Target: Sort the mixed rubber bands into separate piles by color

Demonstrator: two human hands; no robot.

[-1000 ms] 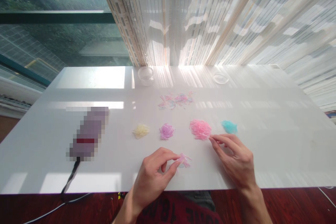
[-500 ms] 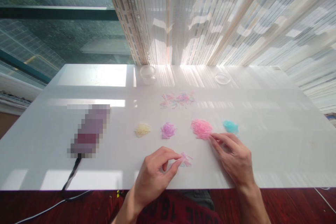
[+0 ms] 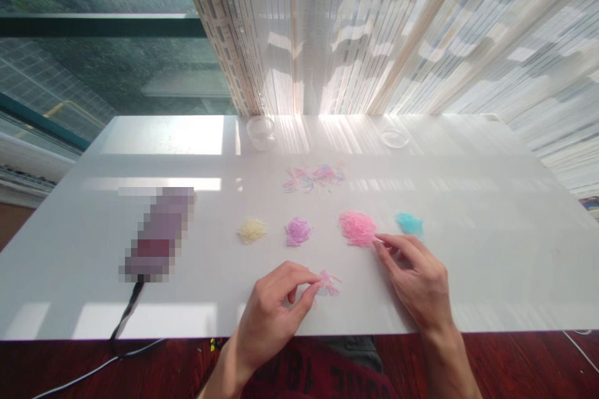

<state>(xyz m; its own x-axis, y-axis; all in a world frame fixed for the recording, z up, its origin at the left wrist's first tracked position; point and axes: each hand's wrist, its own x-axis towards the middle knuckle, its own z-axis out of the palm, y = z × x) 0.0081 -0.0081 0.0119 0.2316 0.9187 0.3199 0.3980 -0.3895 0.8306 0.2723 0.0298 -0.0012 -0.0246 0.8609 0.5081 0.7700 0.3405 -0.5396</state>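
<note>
Thumb and forefinger of my left hand (image 3: 278, 299) are closed together at the left edge of a small mixed pile (image 3: 330, 283) of thin pink, lilac and bluish strands. Whatever lies between those fingertips is too small to make out. My right hand (image 3: 416, 274) is at the lower right edge of a pink pile (image 3: 357, 228) of the same thin strands, its thumb and forefinger tips slightly apart with nothing visible between them. Just beyond its knuckles lies a turquoise pile (image 3: 410, 223). A purple pile (image 3: 298, 231) and a pale yellow pile (image 3: 252, 231) lie further left.
Behind the colour piles, a loose mixed scatter (image 3: 314, 177) of strands covers part of the white table (image 3: 491, 249). Two clear round dishes, left (image 3: 261, 131) and right (image 3: 395, 138), stand near the back edge. A blurred-out device (image 3: 159, 234) with a black cable lies left.
The right hand's thumb and forefinger have parted slightly at the pink pile. The left hand stays by the small mixed pile. The whole view has shifted a little.
</note>
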